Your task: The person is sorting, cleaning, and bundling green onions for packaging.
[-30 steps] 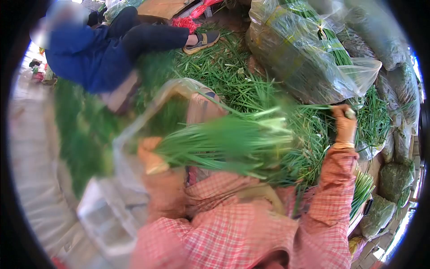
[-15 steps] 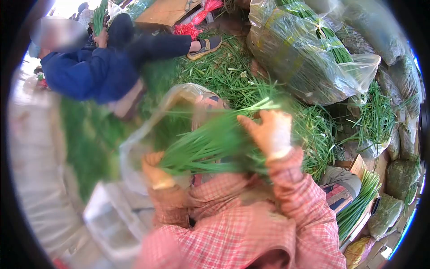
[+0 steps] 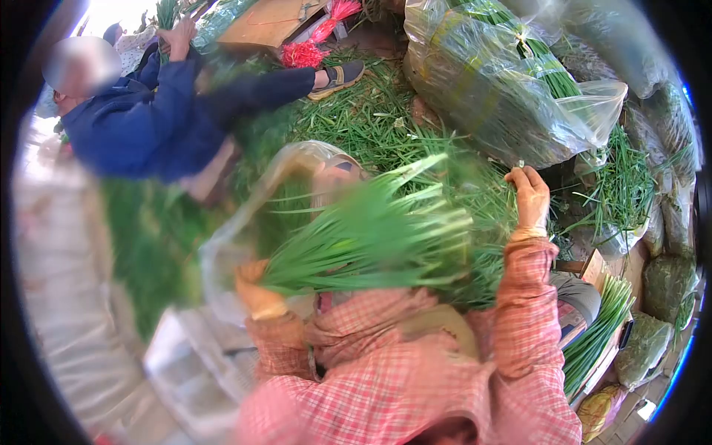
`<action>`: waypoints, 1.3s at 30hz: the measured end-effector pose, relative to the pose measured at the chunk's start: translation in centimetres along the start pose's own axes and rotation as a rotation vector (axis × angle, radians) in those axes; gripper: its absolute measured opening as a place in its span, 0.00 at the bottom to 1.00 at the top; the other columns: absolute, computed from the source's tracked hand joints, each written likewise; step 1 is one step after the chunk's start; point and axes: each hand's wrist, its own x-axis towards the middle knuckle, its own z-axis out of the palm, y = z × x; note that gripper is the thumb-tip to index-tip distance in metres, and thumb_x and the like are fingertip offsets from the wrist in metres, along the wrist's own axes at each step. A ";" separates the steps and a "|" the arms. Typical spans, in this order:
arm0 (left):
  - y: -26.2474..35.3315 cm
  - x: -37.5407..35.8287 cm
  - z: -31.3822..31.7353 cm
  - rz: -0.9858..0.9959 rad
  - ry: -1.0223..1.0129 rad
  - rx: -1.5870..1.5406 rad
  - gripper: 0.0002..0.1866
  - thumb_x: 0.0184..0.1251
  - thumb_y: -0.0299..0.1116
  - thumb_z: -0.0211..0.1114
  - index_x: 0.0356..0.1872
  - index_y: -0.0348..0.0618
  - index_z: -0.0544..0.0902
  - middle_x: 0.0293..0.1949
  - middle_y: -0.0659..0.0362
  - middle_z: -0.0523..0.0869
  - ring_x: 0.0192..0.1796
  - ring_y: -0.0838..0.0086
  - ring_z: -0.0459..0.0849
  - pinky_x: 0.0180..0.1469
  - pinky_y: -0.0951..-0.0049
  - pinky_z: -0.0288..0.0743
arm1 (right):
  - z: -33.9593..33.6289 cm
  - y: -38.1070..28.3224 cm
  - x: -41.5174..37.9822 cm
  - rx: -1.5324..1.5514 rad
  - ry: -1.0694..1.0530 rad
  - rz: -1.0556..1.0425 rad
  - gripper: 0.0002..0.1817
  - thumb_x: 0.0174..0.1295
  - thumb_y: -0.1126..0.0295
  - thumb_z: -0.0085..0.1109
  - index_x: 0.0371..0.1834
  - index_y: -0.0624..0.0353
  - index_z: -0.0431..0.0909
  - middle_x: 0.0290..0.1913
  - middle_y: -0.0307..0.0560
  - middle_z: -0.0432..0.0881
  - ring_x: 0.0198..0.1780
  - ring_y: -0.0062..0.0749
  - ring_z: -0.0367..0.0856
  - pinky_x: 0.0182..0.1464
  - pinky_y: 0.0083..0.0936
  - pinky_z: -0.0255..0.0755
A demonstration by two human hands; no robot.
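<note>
My left hand [image 3: 258, 291] is closed round the leafy end of a fanned bunch of chives [image 3: 371, 230]. The pale stem ends point up and to the right, partly blurred. To the right of the bunch and apart from it is my right hand [image 3: 530, 194]. Its fingers are pinched together, with a small pale bit at the tips that is too small to name. Under and beyond the bunch, loose chive leaves [image 3: 363, 111] cover the ground, and a clear plastic bag [image 3: 222, 245] stands open behind my left hand.
A person in blue [image 3: 141, 133] sits at the upper left holding greens. A large clear bag of chives [image 3: 489, 89] lies at the upper right. Tied chives [image 3: 604, 334] rest on a board at the lower right. Red ties [image 3: 304, 53] lie at the back.
My right hand has left the stem ends and moved right, its fingers now pinched. The bunch has fanned wider in my left hand. The other person's hands have risen.
</note>
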 end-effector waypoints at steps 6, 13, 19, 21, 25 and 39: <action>-0.6 1.2 -3.3 0.011 -0.127 0.047 0.18 0.68 0.37 0.40 0.16 0.51 0.55 0.17 0.67 0.56 0.23 0.77 0.56 0.31 0.74 0.58 | -2.7 -10.1 -4.0 -0.446 -0.053 -0.522 0.11 0.47 0.58 0.63 0.32 0.47 0.77 0.34 0.39 0.73 0.42 0.36 0.67 0.46 0.34 0.56; -0.1 0.8 -2.7 -0.025 -0.083 0.120 0.18 0.69 0.38 0.39 0.16 0.51 0.56 0.18 0.67 0.57 0.24 0.77 0.57 0.30 0.74 0.56 | 3.6 -7.4 -5.5 -0.426 -0.145 -0.577 0.09 0.42 0.60 0.62 0.23 0.49 0.76 0.23 0.38 0.71 0.34 0.35 0.68 0.41 0.37 0.61; -0.5 1.2 -3.2 -0.041 -0.061 0.059 0.18 0.68 0.38 0.41 0.16 0.52 0.54 0.18 0.68 0.56 0.23 0.77 0.56 0.29 0.75 0.54 | -0.6 -4.4 -0.6 0.101 -0.203 -0.073 0.10 0.51 0.64 0.59 0.24 0.60 0.77 0.28 0.45 0.78 0.32 0.35 0.76 0.36 0.30 0.68; -0.6 1.7 -3.5 -0.054 -0.072 0.042 0.18 0.68 0.37 0.41 0.16 0.52 0.54 0.18 0.68 0.55 0.23 0.77 0.55 0.29 0.75 0.54 | 0.2 -7.3 -0.5 0.294 -0.395 -0.086 0.13 0.50 0.63 0.61 0.32 0.62 0.80 0.35 0.48 0.81 0.37 0.36 0.78 0.43 0.26 0.69; -0.9 1.0 -3.0 0.008 -0.097 0.156 0.17 0.68 0.36 0.41 0.16 0.52 0.55 0.18 0.68 0.56 0.23 0.78 0.55 0.28 0.76 0.54 | 3.0 -10.6 -0.8 0.367 -0.720 0.080 0.12 0.50 0.64 0.63 0.33 0.61 0.81 0.30 0.43 0.81 0.35 0.26 0.76 0.41 0.21 0.69; -1.2 1.8 -4.3 -0.088 -0.110 -0.022 0.17 0.66 0.32 0.43 0.15 0.52 0.56 0.17 0.69 0.54 0.21 0.79 0.53 0.28 0.78 0.53 | 0.3 -11.6 -0.4 -0.023 -0.156 -0.486 0.24 0.42 0.62 0.67 0.45 0.54 0.77 0.42 0.49 0.78 0.47 0.41 0.73 0.52 0.33 0.64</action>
